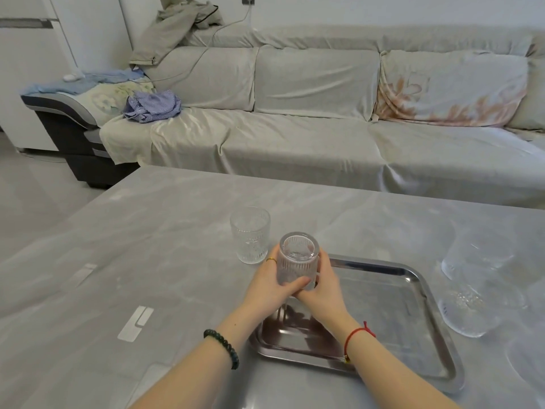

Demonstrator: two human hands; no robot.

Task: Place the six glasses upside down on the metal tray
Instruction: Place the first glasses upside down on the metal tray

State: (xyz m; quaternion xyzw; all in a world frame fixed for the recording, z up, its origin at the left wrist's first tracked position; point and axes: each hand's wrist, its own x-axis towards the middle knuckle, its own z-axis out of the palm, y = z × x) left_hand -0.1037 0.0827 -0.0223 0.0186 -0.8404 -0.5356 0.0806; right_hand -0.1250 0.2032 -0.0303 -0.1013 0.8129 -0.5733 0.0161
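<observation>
soft even daylight; wide-angle warp, blur toward right edge.

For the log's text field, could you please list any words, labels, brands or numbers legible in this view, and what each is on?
None: no readable text shows.
The glass held by both hands, the upright glass and the tray bear no lettering.
The white marks on the table look like reflections, not writing.

Both hands, left (269, 283) and right (320, 286), clasp inverted ribbed glass (298, 262) above metal tray (413, 293) near-left corner. Second glass (250, 234) upright on grey table (147, 231), just beyond.
</observation>
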